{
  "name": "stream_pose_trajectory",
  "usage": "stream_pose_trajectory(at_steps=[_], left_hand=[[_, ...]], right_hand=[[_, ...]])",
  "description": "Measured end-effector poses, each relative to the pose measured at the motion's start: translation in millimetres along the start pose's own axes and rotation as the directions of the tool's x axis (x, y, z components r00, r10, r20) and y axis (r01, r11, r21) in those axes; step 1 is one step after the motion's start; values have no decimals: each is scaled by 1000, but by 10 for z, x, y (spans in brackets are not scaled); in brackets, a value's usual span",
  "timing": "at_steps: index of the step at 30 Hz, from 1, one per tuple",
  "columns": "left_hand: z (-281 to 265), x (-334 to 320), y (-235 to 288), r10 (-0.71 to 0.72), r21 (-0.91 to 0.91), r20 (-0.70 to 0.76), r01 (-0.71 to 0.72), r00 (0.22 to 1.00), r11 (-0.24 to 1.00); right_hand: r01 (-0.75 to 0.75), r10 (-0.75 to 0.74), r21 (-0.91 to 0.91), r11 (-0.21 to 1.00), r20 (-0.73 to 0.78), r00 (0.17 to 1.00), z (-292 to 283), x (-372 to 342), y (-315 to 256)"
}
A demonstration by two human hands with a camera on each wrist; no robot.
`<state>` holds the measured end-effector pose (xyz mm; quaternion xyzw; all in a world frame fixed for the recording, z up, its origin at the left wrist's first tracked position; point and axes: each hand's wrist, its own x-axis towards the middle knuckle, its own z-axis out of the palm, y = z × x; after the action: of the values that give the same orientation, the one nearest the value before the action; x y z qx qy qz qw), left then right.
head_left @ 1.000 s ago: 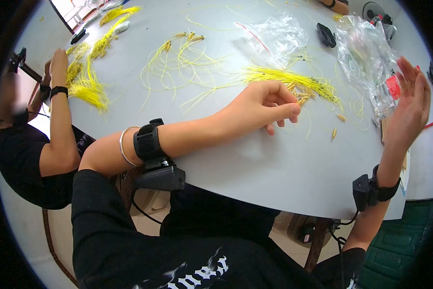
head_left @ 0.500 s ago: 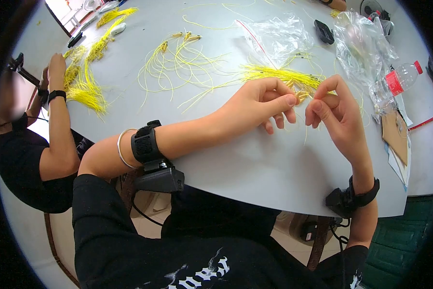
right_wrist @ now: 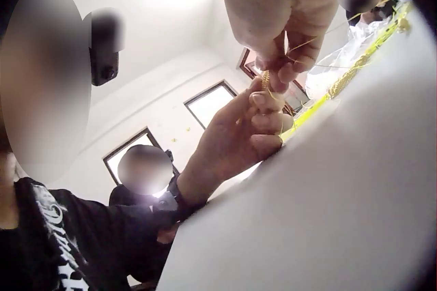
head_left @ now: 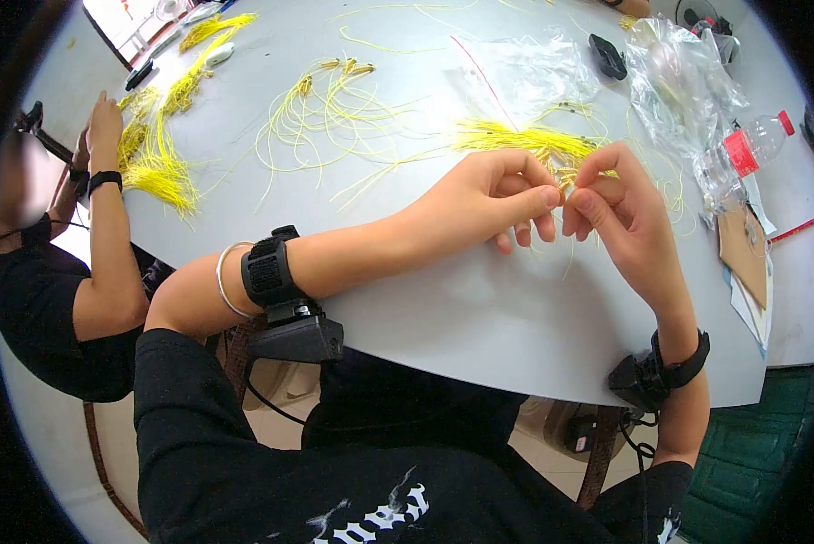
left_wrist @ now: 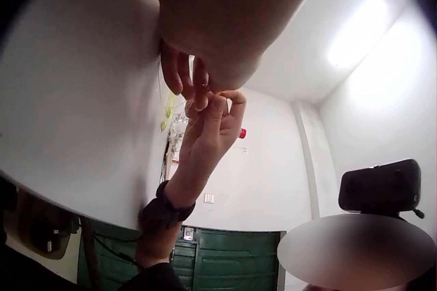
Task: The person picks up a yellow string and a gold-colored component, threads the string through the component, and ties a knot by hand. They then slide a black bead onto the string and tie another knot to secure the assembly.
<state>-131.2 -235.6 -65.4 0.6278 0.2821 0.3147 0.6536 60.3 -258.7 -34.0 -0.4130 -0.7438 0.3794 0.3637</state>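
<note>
My left hand [head_left: 507, 195] pinches a small ribbed gold-coloured piece [right_wrist: 266, 81] between thumb and index finger, above the table. Right beside it, my right hand [head_left: 629, 218] has its thumb and index fingertips together on a thin yellow thread [right_wrist: 321, 54] at the end of that piece. Both hands' fingertips nearly meet. Just behind them lies a bundle of yellow threads [head_left: 516, 136] with more gold-coloured pieces, partly hidden by the hands. In the left wrist view, my left hand covers most of the held piece.
A clear plastic bag [head_left: 552, 68] lies behind the bundle. More loose yellow threads [head_left: 307, 150] spread left of it. On the right are a red-labelled bottle [head_left: 741, 156], another plastic bag [head_left: 679, 82] and brown card [head_left: 742, 258]. Another person [head_left: 108, 199] works at the left.
My right hand has come in from the far right, over by the bottle, to meet the left hand; its fingers went from straight to pinching. The left hand has stayed almost still.
</note>
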Motion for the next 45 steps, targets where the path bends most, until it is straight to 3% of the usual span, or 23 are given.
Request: stream_pose_trajectory(at_steps=[19, 25, 45], left_hand=[[3, 5, 18, -38, -60, -36, 35, 999, 998], [15, -12, -18, 54, 60, 38, -56, 998, 997], [7, -5, 16, -26, 15, -100, 28, 995, 1000]], right_hand=[[25, -26, -23, 999, -32, 999, -20, -9, -3], [-7, 8, -59, 998, 12, 1000, 2, -6, -24], [-22, 22, -38, 999, -20, 1000, 19, -25, -27]])
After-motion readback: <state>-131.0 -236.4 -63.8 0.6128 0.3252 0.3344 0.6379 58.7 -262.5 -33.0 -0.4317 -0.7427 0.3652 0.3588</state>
